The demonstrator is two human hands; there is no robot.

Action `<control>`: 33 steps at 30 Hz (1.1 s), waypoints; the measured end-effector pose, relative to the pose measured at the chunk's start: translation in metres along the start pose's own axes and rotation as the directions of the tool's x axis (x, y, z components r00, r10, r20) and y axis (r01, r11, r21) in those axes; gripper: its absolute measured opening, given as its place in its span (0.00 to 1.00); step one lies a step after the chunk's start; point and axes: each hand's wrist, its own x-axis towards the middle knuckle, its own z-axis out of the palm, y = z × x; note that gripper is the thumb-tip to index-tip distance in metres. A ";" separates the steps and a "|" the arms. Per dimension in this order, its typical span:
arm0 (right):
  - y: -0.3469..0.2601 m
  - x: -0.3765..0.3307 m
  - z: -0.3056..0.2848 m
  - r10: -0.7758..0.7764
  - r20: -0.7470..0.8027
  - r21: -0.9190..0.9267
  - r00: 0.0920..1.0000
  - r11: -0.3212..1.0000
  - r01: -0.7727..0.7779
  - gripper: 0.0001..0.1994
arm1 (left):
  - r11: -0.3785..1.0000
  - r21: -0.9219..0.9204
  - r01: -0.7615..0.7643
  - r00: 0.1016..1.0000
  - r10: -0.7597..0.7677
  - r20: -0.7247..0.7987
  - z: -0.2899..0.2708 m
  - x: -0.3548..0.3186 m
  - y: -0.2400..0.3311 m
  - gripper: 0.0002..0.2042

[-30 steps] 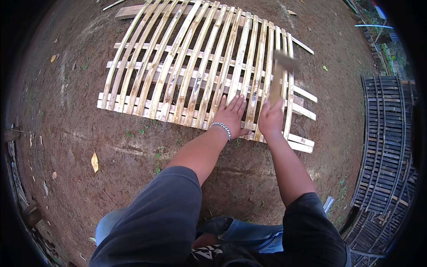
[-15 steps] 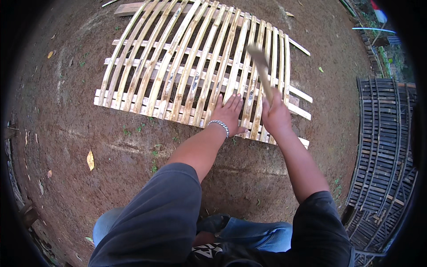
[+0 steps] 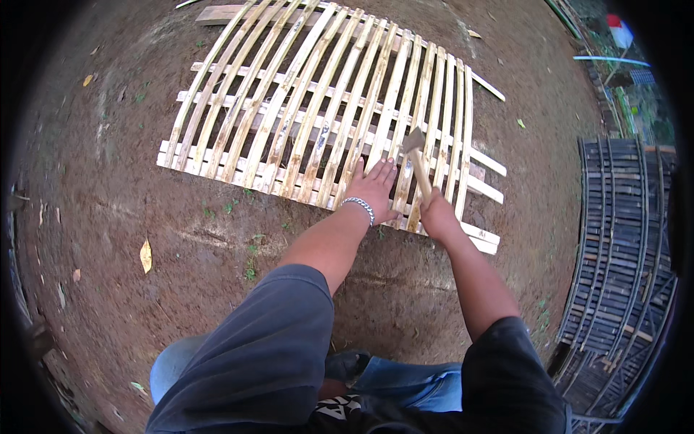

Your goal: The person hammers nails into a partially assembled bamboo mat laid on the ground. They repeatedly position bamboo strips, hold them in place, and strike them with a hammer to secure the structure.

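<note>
A panel of pale split-bamboo slats (image 3: 322,136) lies on the ground ahead of me, the slats laid across several crosspieces. My left hand (image 3: 374,194) rests flat on the slats near the panel's near edge, fingers spread, a chain bracelet at its wrist. Just right of it, my right hand (image 3: 438,215) is wrapped round the wooden handle of a hammer (image 3: 420,168). The hammer's metal head is over the slats beyond my left fingertips; I cannot tell whether it touches them. At the right, the near crosspiece (image 3: 481,241) sticks out past the last slat.
Brown bare soil (image 3: 108,210) with scattered leaves surrounds the panel. A plank (image 3: 217,14) lies under its far edge. To the right stands a dark slatted bamboo rack (image 3: 611,239). My jeans-clad legs (image 3: 412,380) are at the bottom.
The hammer head has come down toward the slats, and my right hand has shifted lower and slightly left. My left hand stays on the panel. The view has shifted slightly.
</note>
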 end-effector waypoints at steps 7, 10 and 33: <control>-0.036 -0.001 -0.034 0.034 -0.223 0.343 0.974 0.938 0.046 0.23 | 1.000 0.023 -0.015 1.000 0.015 0.022 -0.005 -0.005 -0.008 0.56; -0.059 -0.003 -0.048 0.026 -0.421 0.545 0.907 0.806 0.230 0.22 | 0.999 -0.008 0.035 0.999 -0.035 -0.039 0.004 -0.014 -0.018 0.58; -0.039 0.028 -0.004 -0.076 0.037 -0.005 0.996 0.997 0.076 0.20 | 0.999 -0.038 0.003 0.998 -0.005 -0.059 0.009 -0.016 -0.022 0.57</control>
